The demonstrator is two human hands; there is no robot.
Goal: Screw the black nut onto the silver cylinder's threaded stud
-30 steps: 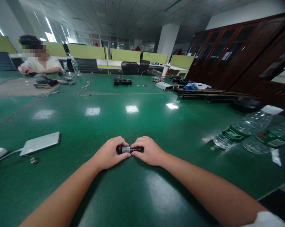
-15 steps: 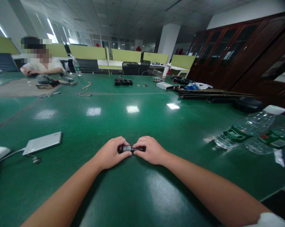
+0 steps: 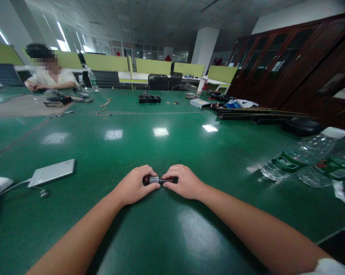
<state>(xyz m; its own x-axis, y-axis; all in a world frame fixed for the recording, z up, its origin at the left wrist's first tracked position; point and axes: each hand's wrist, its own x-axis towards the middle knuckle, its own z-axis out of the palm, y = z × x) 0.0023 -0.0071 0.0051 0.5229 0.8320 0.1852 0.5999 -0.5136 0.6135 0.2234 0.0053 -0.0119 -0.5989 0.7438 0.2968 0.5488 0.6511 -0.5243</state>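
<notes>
tabletop (image 3: 172, 145) green, pale glossy patches. bottle labels (image 3: 288, 162) dark green, white lettering; cap (image 3: 335, 132) white. partitions (image 3: 152, 66) yellow-green. cabinet (image 3: 264, 72) dark reddish brown.

Dark, silver-banded cylinder (image 3: 154, 179), lying sideways

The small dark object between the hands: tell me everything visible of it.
The object is slim and roughly cylindrical, with a silvery, metal-looking band and a dark, ridged, narrower part to its right. It lies lengthwise from left to right, low over the green table. Fingers of the left hand and right hand pinch its two ends, hiding parts. Whether it touches the table is unclear.
</notes>
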